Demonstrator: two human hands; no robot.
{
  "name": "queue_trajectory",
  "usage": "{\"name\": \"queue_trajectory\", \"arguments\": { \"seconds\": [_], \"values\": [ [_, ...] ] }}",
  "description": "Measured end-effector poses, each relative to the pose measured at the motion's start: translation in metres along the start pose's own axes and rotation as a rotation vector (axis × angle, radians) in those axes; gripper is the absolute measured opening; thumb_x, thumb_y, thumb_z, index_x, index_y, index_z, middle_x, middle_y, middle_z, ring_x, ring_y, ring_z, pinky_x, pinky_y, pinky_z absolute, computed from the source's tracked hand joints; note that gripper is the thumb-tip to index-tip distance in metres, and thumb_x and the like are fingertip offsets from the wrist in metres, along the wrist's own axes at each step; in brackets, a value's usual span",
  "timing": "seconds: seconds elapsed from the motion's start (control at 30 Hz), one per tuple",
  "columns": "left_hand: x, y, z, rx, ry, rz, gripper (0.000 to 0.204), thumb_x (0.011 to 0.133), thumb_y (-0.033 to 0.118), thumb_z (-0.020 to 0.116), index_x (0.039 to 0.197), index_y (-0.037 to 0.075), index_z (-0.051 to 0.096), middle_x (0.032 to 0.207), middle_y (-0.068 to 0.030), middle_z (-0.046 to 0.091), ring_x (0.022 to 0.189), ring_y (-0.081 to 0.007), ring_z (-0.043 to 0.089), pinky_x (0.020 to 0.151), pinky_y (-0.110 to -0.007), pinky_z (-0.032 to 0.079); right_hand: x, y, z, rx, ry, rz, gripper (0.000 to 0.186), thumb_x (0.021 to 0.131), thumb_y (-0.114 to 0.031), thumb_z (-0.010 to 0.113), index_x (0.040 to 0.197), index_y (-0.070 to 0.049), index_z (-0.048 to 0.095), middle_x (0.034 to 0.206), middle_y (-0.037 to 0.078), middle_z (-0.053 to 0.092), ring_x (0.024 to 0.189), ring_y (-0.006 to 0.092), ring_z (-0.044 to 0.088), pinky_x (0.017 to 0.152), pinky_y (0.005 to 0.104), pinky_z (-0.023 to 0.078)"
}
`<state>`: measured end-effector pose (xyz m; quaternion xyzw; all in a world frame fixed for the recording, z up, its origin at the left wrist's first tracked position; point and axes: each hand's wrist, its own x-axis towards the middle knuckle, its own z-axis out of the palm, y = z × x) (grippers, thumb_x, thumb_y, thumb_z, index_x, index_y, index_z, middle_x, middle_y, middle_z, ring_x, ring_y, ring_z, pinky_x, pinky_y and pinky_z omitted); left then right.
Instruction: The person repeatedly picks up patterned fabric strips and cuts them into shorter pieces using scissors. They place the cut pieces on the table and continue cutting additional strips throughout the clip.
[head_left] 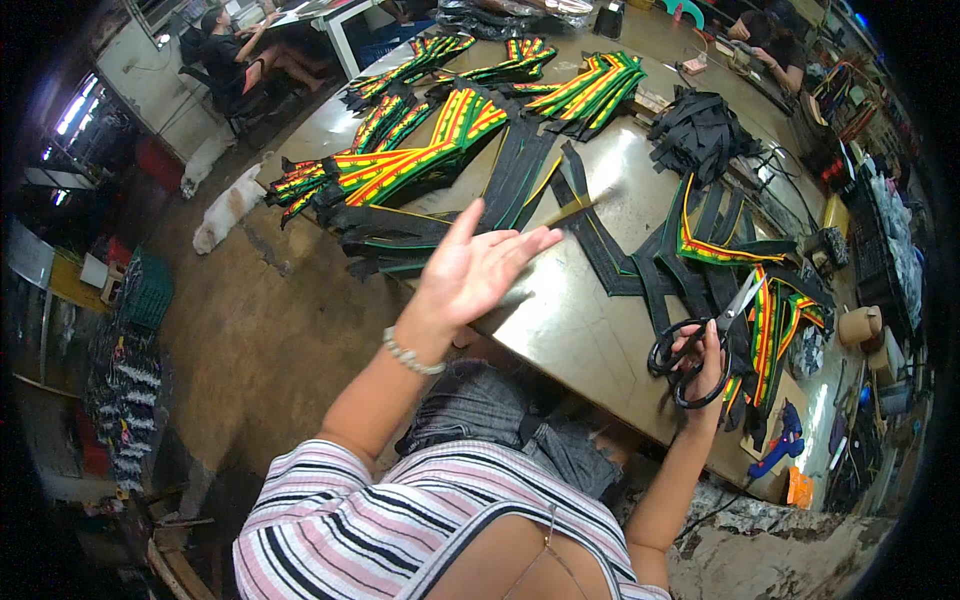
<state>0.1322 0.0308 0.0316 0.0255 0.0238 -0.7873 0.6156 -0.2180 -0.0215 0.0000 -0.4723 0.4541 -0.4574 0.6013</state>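
Observation:
My left hand (475, 275) is held over the table's near edge, palm turned up and fingers stretched, with nothing in it. Just past its fingertips is a small blurred yellowish strip (583, 207); whether it is in the air or on the table I cannot tell. In my right hand (708, 365) is a pair of black-handled scissors (735, 308), blades pointing away and slightly parted. Beside the blades lie bent strips of black webbing with a red, yellow and green patterned band (765, 340). Plain black angled strips (608, 262) lie between my hands.
Bundles of patterned straps (420, 165) and a heap of black strips (700, 130) cover the far table (560, 340). A blue glue gun (780, 440) and a tape roll (860, 325) are at right. Two people sit beyond; a light-coloured dog (230, 208) lies on the floor.

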Motion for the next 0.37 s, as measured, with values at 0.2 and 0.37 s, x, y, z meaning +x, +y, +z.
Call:
{"name": "queue_trajectory", "arguments": {
  "seconds": [0.2, 0.37],
  "values": [
    [-0.039, 0.002, 0.017, 2.64, 0.088, 0.511, 0.106, 0.065, 0.049, 0.081, 0.15, 0.012, 0.03, 0.152, -0.02, 0.028, 0.138, -0.038, 0.032, 0.112, -0.051, 0.028, 0.002, 0.011, -0.001, -0.025, 0.012, 0.045, 0.045, 0.1, -0.045, 0.045, 0.096, -0.004, 0.062, 0.076, 0.006, 0.064, 0.059, 0.0091, 0.056, 0.051, 0.0202, 0.043],
    [-0.017, 0.03, 0.002, 2.997, 0.197, 0.377, 0.114, 0.063, 0.073, 0.07, 0.15, 0.014, 0.027, 0.156, -0.0172, 0.018, 0.145, -0.038, 0.013, 0.111, -0.067, 0.006, 0.012, 0.003, -0.011, -0.326, 0.084, 0.059, 0.052, 0.097, -0.052, 0.046, 0.1, -0.003, 0.063, 0.071, 0.004, 0.064, 0.053, 0.0078, 0.051, 0.049, 0.02, 0.039]
  ]
}}
